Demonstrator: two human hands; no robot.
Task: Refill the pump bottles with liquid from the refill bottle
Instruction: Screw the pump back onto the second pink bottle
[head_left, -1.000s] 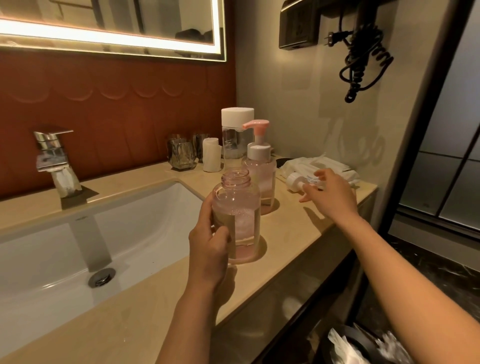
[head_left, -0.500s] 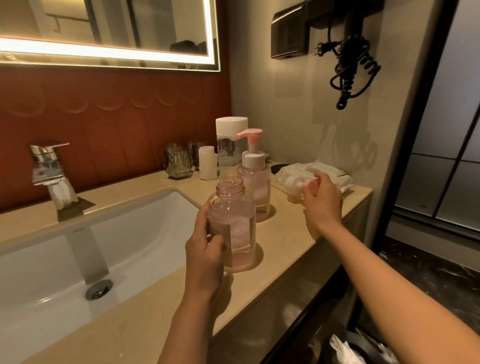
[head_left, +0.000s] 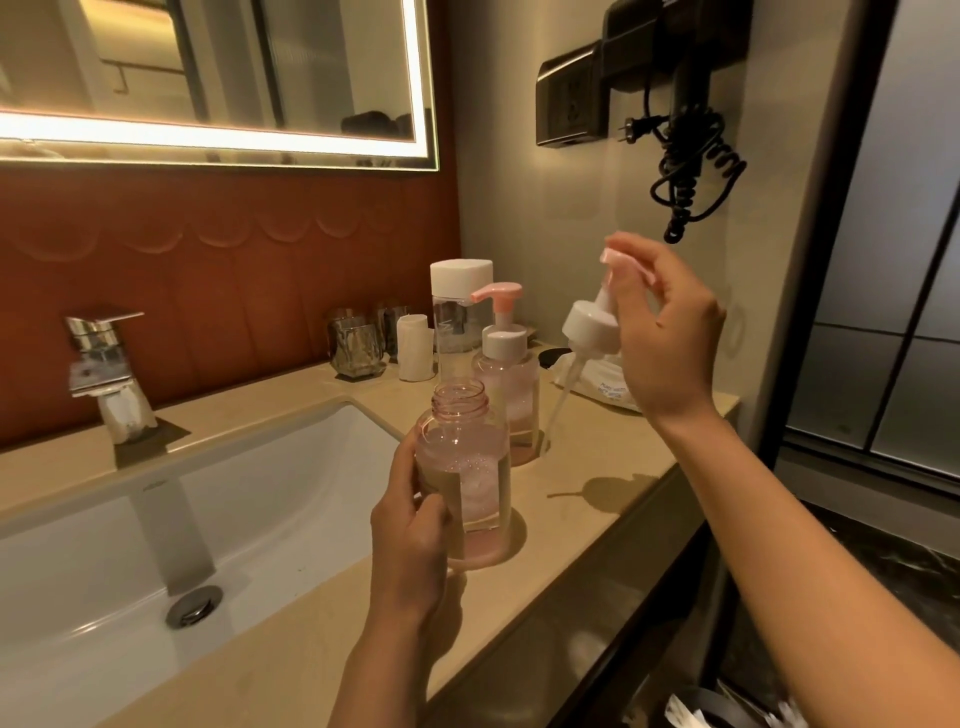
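An uncapped clear pink pump bottle (head_left: 470, 467) stands on the beige counter (head_left: 597, 483), partly filled with liquid. My left hand (head_left: 410, 525) grips its side. My right hand (head_left: 660, 332) holds a white-and-pink pump head (head_left: 592, 325) in the air above the counter, its tube hanging down to the left. Behind the open bottle stands a second pink pump bottle (head_left: 506, 379) with its pump on. A tall clear refill bottle (head_left: 460, 317) with a white cap stands behind that.
A white sink basin (head_left: 208, 519) with a chrome tap (head_left: 106, 374) lies to the left. Glass tumblers (head_left: 358, 343) and a white roll (head_left: 415, 348) stand at the back wall. A white packet (head_left: 602, 384) lies at the right. A hair dryer (head_left: 685, 119) hangs on the wall.
My right hand picked the pump head up from the white packet and lifted it into the air. My left hand stayed on the open bottle.
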